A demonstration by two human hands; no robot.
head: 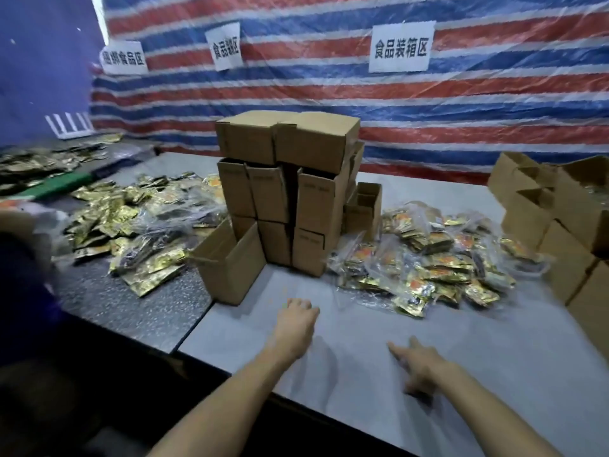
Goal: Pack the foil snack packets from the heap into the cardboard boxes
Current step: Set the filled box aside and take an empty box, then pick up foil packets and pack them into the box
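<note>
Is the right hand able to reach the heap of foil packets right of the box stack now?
Probably yes. The right hand is over bare table, and nothing stands between it and the heap of foil packets; the box stack lies left of that path.

Head-worn view, forward-down over near table [362, 324]
</note>
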